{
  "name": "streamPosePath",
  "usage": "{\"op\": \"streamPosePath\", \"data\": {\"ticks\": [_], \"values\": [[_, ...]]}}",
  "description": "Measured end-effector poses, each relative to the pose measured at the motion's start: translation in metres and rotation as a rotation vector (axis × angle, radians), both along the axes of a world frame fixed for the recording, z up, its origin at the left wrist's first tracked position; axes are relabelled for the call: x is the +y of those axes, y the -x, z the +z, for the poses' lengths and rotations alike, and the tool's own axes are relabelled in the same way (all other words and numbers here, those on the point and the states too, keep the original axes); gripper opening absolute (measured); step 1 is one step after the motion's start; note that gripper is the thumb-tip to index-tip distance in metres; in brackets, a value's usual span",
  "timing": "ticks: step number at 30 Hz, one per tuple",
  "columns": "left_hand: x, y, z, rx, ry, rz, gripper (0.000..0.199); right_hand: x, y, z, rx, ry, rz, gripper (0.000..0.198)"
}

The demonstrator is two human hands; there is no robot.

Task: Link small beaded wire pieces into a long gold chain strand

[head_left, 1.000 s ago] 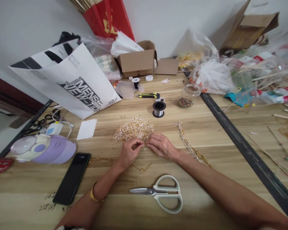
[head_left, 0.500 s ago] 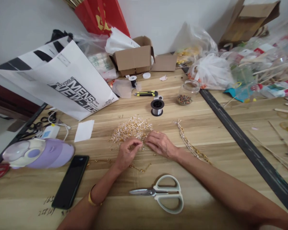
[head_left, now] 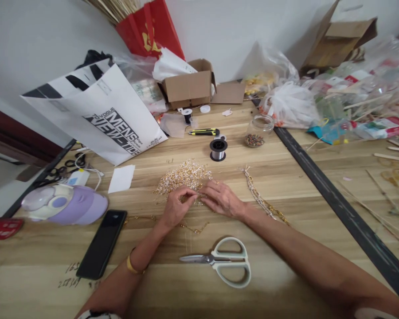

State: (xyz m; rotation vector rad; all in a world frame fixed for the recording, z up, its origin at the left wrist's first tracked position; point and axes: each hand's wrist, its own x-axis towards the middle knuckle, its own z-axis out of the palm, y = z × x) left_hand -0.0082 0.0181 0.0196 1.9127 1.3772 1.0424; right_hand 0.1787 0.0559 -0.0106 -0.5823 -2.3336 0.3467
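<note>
My left hand (head_left: 177, 207) is closed in a pinch, thumb against forefinger, at the front edge of a pile of small gold and clear beads (head_left: 183, 176). My right hand (head_left: 222, 200) meets it from the right with fingers bent and pressed together. Whatever lies between the fingertips is too small to make out. Below the hands, a thin gold beaded chain (head_left: 195, 230) lies on the wooden table and passes behind my left wrist. White-handled scissors (head_left: 216, 260) rest nearer to me. To the right, a bundle of gold and silver chains (head_left: 260, 198) lies beside my right forearm.
Behind the pile stand a wire spool (head_left: 218, 150), a yellow-black utility knife (head_left: 204, 132) and a glass jar (head_left: 259, 130) of beads. A phone (head_left: 102, 243) and a purple bottle (head_left: 68, 204) lie left. A white paper bag (head_left: 99, 115) and cardboard box (head_left: 189, 86) stand farther back.
The whole view has shifted a little, with the left-side objects appearing farther right. My hands stay together at the pile, with only slight finger movement.
</note>
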Motion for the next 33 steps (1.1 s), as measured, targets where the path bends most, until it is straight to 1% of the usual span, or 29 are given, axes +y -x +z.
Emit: {"op": "streamPosePath", "data": {"ticks": [4,9,13,16,19,24,28,30,33], "values": [[-0.001,-0.002,0.0,0.05,-0.02,-0.013,0.01,-0.002,0.0,0.0,-0.02,-0.038,0.016,0.017],[-0.002,-0.005,0.001,0.061,-0.014,-0.031,0.009,-0.002,-0.001,-0.001,-0.049,-0.057,0.001,0.018],[0.0,-0.002,0.001,0.029,0.027,-0.03,0.009,-0.002,-0.002,-0.001,-0.021,-0.021,-0.026,0.018],[0.002,0.003,-0.001,-0.02,0.059,0.01,0.012,-0.001,-0.004,-0.002,0.048,0.026,-0.073,0.016],[0.002,0.006,-0.001,-0.059,0.061,0.047,0.016,0.0,-0.004,-0.001,0.08,0.034,-0.082,0.014],[0.0,0.001,0.001,-0.043,0.024,-0.024,0.015,-0.002,-0.003,0.001,0.057,0.001,-0.051,0.014],[-0.001,-0.002,0.0,-0.016,-0.021,-0.069,0.009,-0.003,-0.003,0.0,0.018,-0.019,-0.042,0.015],[-0.001,-0.003,-0.002,-0.008,-0.032,-0.076,0.009,-0.003,-0.003,-0.001,0.011,-0.027,-0.028,0.015],[-0.001,-0.001,-0.002,-0.008,-0.01,-0.07,0.01,-0.003,-0.002,-0.001,0.014,-0.024,-0.01,0.015]]}}
